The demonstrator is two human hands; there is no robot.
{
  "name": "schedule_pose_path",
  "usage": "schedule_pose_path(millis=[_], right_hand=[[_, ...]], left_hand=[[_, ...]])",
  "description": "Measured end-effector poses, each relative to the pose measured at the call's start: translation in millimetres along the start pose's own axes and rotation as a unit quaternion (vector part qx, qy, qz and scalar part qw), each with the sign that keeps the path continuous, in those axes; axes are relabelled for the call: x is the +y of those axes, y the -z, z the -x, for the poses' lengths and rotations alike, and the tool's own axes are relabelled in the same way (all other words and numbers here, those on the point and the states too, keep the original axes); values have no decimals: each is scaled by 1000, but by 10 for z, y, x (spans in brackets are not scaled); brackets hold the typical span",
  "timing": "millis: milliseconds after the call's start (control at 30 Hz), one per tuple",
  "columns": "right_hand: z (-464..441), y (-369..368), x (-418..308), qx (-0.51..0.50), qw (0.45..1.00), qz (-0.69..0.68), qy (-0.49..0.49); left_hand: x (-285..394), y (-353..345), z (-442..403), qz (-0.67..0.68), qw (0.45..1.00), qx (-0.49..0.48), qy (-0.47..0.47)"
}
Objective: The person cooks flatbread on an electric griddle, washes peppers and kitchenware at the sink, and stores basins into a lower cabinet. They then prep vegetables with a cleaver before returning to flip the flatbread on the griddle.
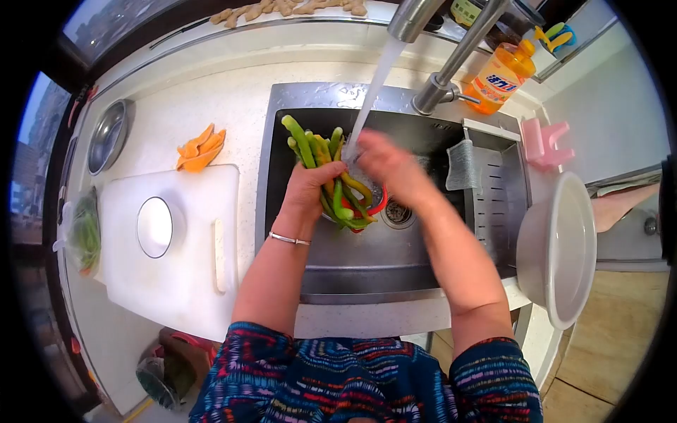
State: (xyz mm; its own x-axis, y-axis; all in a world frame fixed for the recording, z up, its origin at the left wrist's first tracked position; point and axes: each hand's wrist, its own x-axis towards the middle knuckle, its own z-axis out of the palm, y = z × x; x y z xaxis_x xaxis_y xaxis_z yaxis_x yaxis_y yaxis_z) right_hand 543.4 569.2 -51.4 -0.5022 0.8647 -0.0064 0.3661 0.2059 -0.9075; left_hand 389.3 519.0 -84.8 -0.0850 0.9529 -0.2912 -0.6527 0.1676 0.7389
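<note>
Over the sink (352,278), my left hand (314,185) is closed around a bunch of long green peppers (300,139), some of them yellowish. Their stems and tips stick out above and below my grip. Water runs from the faucet (410,20) in a stream (376,77) just beside the bunch. My right hand (391,166) is at the stream, to the right of the peppers, its fingers smeared by motion. Below the peppers a curved red thing (381,202) shows partly; I cannot make out what it is. The drain (398,213) lies to its right.
Left of the sink are a white cutting board (194,264) with a white bowl (155,227), an orange cloth (200,149) and a metal bowl (109,137). To the right stand an orange detergent bottle (499,77), a pink stool-like item (544,143) and a large pale basin (557,250).
</note>
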Motion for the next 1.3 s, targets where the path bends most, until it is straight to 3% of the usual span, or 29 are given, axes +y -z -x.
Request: schedule_pose_path(millis=[33,67,133,167,333,400,433,467,500,567,633,667,700,767,800,867,900,967,1067,1133,1200,1267,1300], right_hand=[[-82,204,39,82,997,4,14],[-164,372,247,226,973,-23,32],[-338,897,539,402,906,121,61],[-427,1125,700,431,882,186,48],[-687,1576,911,378,893,239,46],[-659,1659,794,413,837,359,-4],[-729,1747,1079,406,850,336,-3],[-670,1761,1059,311,885,344,-48],[-567,1652,981,317,894,315,7],[-566,1689,1104,301,930,211,10],[-546,1595,1107,316,913,256,20],[-553,1590,1157,324,881,342,45],[-534,1560,1160,322,884,334,57],[-509,1529,1175,309,897,316,31],[-498,1506,1117,299,901,313,21],[-468,1553,1155,288,907,306,16],[-463,1572,1195,281,922,267,16],[-435,1574,1225,269,936,226,23],[-344,1561,1297,283,937,203,38],[-227,1388,1094,294,935,199,25],[-148,1322,1028,308,930,201,9],[-123,1264,1122,311,937,157,-3],[-85,1197,1107,317,935,162,-8]], left_hand=[[17,29,15,0,1000,4,-3],[41,68,32,13,1000,22,-4],[71,140,77,41,998,39,-10],[67,170,102,40,998,42,-13],[43,216,245,56,995,71,-29],[36,273,284,64,995,72,-29],[45,320,307,74,994,71,-34],[36,324,326,68,993,79,-46],[5,312,338,62,992,93,-63],[-178,397,302,2,992,98,-84],[-147,183,343,163,979,81,-94],[-140,142,377,188,978,64,-57],[-137,115,412,212,976,41,-18],[-255,32,400,43,995,62,-59],[-266,17,414,44,994,69,-69],[-357,-58,406,210,977,5,-29],[-391,-90,391,210,977,8,-32],[-442,-150,342,-57,995,34,-74],[-548,-242,261,-7,998,9,-65],[-456,-295,284,38,998,-7,-51],[-280,-376,337,12,992,-73,-98],[281,-349,529,63,984,-122,-113],[723,-329,772,-28,986,-74,-145]])
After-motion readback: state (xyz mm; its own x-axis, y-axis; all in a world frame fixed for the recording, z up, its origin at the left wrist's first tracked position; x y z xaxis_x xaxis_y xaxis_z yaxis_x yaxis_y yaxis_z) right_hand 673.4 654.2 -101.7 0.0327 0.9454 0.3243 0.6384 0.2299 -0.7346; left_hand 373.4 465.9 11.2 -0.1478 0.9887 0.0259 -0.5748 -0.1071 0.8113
